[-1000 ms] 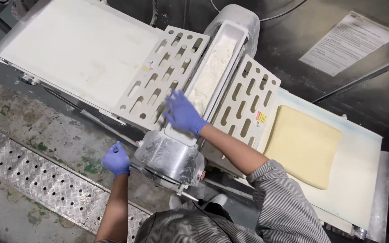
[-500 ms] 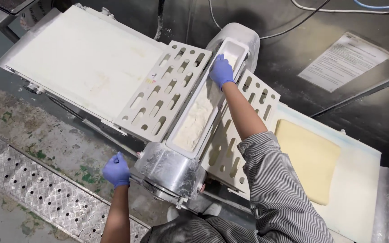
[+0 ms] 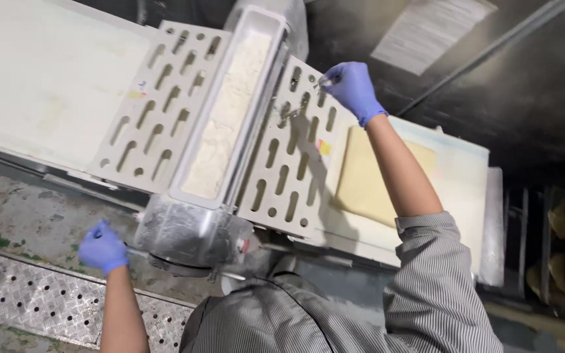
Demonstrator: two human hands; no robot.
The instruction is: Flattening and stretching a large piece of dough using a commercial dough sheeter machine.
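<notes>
My right hand [image 3: 351, 88], in a blue glove, hovers over the far end of the right slotted guard [image 3: 282, 189] of a dough sheeter. Its fingers are pinched and blurred white flecks of flour [image 3: 299, 104] trail below them. Left of it runs the long flour tray [image 3: 230, 111] on top of the machine. A pale yellow dough sheet [image 3: 361, 183] lies flat on the right belt [image 3: 459, 170], under my forearm. My gloved left hand [image 3: 102, 247] is low at the left, closed around a thin lever [image 3: 135, 252] sticking out of the metal housing [image 3: 184, 235].
A second slotted guard [image 3: 158, 98] and the white left belt [image 3: 47, 78] stretch away to the left. A perforated metal floor plate [image 3: 27, 294] lies below. A paper sheet [image 3: 426, 29] hangs on the dark wall. A rack [image 3: 557, 255] stands at the right.
My right hand went from the near part of the flour tray to its far end, then right over the slotted guard. The left hand stayed on the lever. The view moved closer.
</notes>
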